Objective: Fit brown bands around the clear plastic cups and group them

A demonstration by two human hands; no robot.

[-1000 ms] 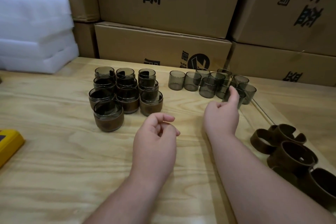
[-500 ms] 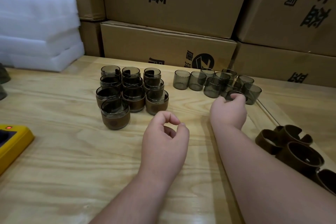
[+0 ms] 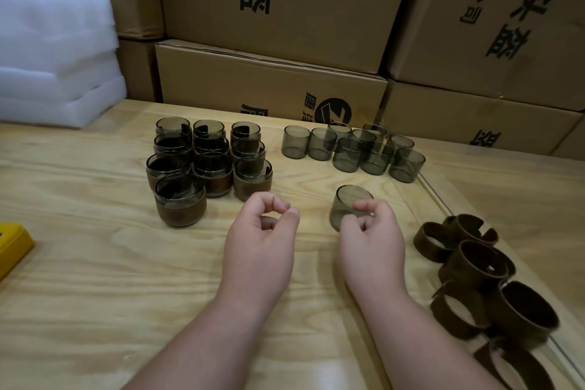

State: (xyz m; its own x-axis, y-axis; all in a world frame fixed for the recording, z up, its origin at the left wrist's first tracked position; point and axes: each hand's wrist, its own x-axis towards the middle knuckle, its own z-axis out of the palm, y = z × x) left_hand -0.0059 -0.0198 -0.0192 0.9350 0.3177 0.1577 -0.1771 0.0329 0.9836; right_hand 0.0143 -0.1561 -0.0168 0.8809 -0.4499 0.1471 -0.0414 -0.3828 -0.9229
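Observation:
My right hand (image 3: 372,234) grips one clear grey cup (image 3: 345,204), tilted, just above the table in front of the unbanded cups. Several bare cups (image 3: 351,149) stand in a cluster at the back right. To their left stands a tight group of banded cups (image 3: 205,165), each with a brown band round its lower half. My left hand (image 3: 262,231) hovers over the table with curled fingers, thumb near the forefinger, holding nothing. Loose brown bands (image 3: 481,269) lie in a heap at the right.
Stacked cardboard boxes (image 3: 272,85) wall off the back of the wooden table (image 3: 95,279). White foam sheets (image 3: 53,57) are piled at the back left. A yellow object (image 3: 12,245) sits at the left edge. A seam (image 3: 440,196) runs along the table's right side.
My right hand has taken a bare cup from the cluster and drawn it back toward me. My left hand has stayed about where it was, fingers curled.

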